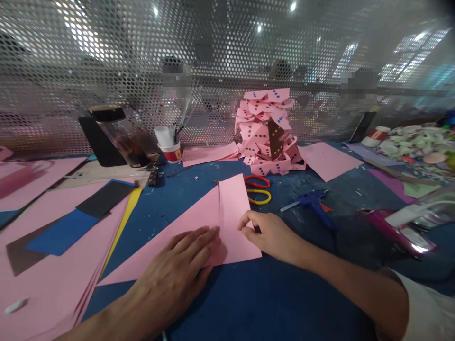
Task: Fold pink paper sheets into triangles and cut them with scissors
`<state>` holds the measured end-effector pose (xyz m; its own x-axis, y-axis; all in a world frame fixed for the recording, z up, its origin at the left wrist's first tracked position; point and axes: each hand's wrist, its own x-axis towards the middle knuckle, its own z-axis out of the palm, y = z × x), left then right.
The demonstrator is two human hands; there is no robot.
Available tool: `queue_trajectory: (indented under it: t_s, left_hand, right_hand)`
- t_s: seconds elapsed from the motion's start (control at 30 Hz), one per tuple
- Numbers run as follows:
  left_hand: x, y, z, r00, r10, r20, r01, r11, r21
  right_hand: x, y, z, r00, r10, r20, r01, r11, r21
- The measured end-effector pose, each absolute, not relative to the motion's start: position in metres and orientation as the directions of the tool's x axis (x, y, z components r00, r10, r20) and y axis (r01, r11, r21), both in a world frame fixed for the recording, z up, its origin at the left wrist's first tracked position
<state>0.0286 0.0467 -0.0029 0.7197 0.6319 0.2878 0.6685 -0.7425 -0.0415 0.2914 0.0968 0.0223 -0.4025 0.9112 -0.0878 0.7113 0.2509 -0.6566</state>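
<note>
One bare left hand (186,258) lies flat on a folded sheet of smooth pink paper (234,199), its fingers side by side with narrow gaps. The bare right hand (268,232) touches the sheet's right edge with thumb and forefinger bent close together; whether they pinch the paper, I cannot tell. The sheet rests on a dark blue, scuffed tabletop (284,298), spreading beneath the left fingers and tapering to a point on their left.

Beyond the right fingers, a red loop handle (258,177) and a yellow loop handle (260,202) lie beside the paper; whatever they join is mostly covered. To the right of those fingers sits a blue plastic glue gun (314,201). Farther beyond them stands a tall pile of folded pink paper printed with small dark squares (256,135), before a perforated metal screen (213,52). Well left of the left fingers, large pink sheets (81,279) carry a blue card strip (64,232).

Through the screen, lights shine, but the room behind is dim and shapes are masked by pixelated patches. Far right of the right fingers, a shiny magenta object (401,232) is too blurred to identify. Part of the sheet is hidden beneath the left hand.
</note>
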Motion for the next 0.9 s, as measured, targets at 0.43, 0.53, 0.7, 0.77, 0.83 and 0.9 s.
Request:
queue_trajectory:
  t_s: [0.43, 0.53, 0.7, 0.77, 0.83, 0.9]
  left_hand:
    - [0.0300, 0.0468, -0.0008, 0.734, 0.616, 0.284, 0.661, -0.744, -0.095]
    - [0.0296, 0.0456, -0.0009, 0.736, 0.618, 0.275, 0.662, -0.742, -0.104]
    - [0.0290, 0.0433, -0.0005, 0.728, 0.623, 0.286, 0.669, -0.737, -0.098]
    - [0.0292, 0.0444, -0.0002, 0.722, 0.626, 0.294, 0.672, -0.736, -0.083]
    - [0.0294, 0.0466, -0.0002, 0.717, 0.631, 0.296, 0.674, -0.735, -0.066]
    - [0.0295, 0.0491, -0.0006, 0.714, 0.634, 0.297, 0.675, -0.736, -0.051]
  right_hand:
    - [0.2908, 0.0956, 0.0255, -0.422, 0.899, -0.115, 0.726, 0.259, -0.637]
    - [0.2910, 0.0951, 0.0263, -0.426, 0.897, -0.120, 0.719, 0.256, -0.646]
    - [0.2918, 0.0958, 0.0250, -0.426, 0.899, -0.098, 0.705, 0.262, -0.659]
    - [0.2921, 0.0965, 0.0243, -0.412, 0.907, -0.090, 0.701, 0.253, -0.667]
    - [0.2922, 0.0974, 0.0244, -0.398, 0.914, -0.082, 0.695, 0.242, -0.677]
    - [0.2920, 0.0981, 0.0252, -0.387, 0.920, -0.067, 0.689, 0.240, -0.684]
